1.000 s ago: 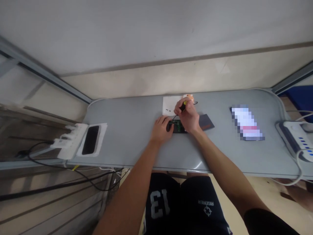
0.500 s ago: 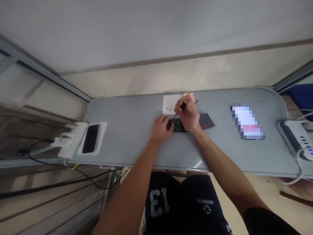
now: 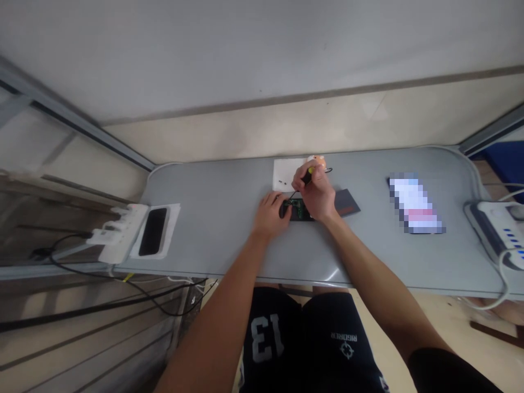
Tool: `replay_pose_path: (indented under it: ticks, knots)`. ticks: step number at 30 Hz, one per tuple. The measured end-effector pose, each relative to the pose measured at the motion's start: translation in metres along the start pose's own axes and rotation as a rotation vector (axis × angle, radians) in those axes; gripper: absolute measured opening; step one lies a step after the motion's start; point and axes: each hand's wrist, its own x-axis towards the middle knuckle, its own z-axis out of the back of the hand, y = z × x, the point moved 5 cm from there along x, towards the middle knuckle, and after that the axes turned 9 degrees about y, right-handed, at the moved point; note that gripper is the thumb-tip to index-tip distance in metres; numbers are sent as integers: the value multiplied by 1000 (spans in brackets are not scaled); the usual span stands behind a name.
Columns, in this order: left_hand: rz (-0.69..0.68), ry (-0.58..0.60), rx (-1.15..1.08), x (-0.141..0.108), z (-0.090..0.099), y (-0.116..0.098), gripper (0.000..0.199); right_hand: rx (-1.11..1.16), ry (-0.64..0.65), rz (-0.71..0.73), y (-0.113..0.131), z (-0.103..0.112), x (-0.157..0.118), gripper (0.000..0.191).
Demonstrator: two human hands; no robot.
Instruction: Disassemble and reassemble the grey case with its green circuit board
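**Q:** Identify the workpiece and its position.
**A:** A flat black case point(image 3: 308, 216) with an exposed green circuit board point(image 3: 299, 208) lies on the gray table point(image 3: 213, 218), between the two hands.

**Q:** State the condition of each hand.
**A:** The left hand point(image 3: 271, 214) grips the left end of the case between thumb and fingers. The right hand point(image 3: 316, 191) is closed around the black-and-yellow handle of a screwdriver point(image 3: 307, 177). Its shaft slants down and left to the board; contact at the tip cannot be confirmed at this size.

**Q:** What differs from one second earlier?
**A:** Very little. The whole scene sits slightly higher in view, consistent with a small head movement. Both grips and the screwdriver angle are unchanged, and the case holds its position.

**Q:** List the adjacent items.
**A:** A white sheet point(image 3: 281, 170) lies beyond the case, carrying small dark pieces point(image 3: 280, 182), possibly screws. An orange-and-white ornament point(image 3: 318, 162) sits just beyond the right hand. A dark gray panel point(image 3: 347, 202) lies beside the right wrist. All retain their earlier places. A lit smartphone point(image 3: 417, 204) lies well apart, farther right.
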Motion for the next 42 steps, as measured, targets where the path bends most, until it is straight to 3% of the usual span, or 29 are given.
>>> replay_pose_path:
  ticks: [9, 42]
  knots:
    - [-2, -7, -6, -1, -1, 1, 21, -78, -50, -25, -1, 6, 0, 52]
    - [6, 7, -9, 1, 1, 0, 21, -40, -25, -25, -1, 4, 1, 52]
